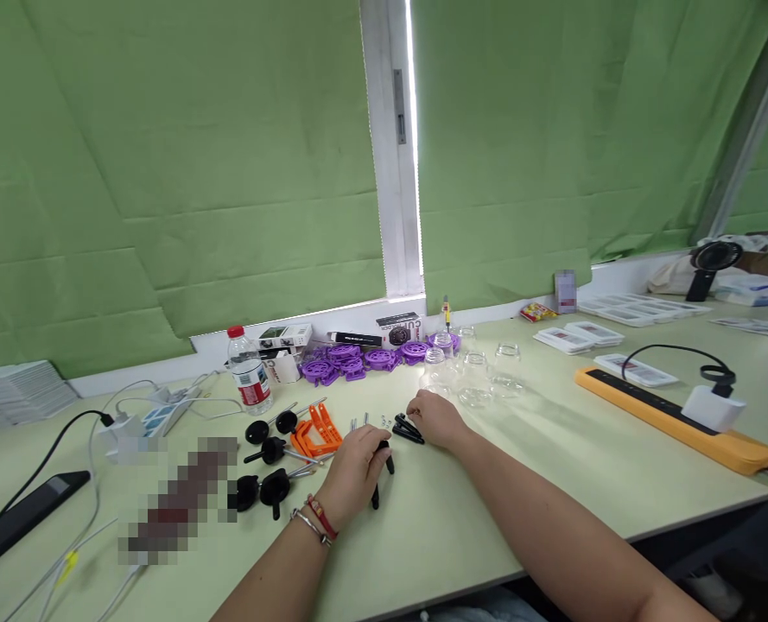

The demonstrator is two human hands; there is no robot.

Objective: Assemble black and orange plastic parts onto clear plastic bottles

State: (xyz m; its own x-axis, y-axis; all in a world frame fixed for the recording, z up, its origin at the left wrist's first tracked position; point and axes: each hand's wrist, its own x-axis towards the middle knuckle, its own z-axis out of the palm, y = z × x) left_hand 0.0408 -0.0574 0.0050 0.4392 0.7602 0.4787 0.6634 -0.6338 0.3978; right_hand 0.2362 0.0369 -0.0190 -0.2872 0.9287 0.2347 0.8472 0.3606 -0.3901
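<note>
Around a small black part (390,460) my left hand (356,466) is closed, near the table's middle; another black piece (375,497) shows just below it. My right hand (436,420) rests beside several slim black parts (409,429), its fingertips bent down and partly hidden, so what they hold cannot be made out. Small silver pins (366,420) and tiny clear bits lie between and behind the hands. Left of my left hand are orange plastic frames (315,432) and several round black knobs with metal rods (275,487).
Clear glass jars (475,380) stand behind my right hand, purple plastic parts (341,363) along the wall. A red-capped bottle (251,376) stands back left. An orange power strip (669,419) lies right, a dark tablet (27,518) and cables left.
</note>
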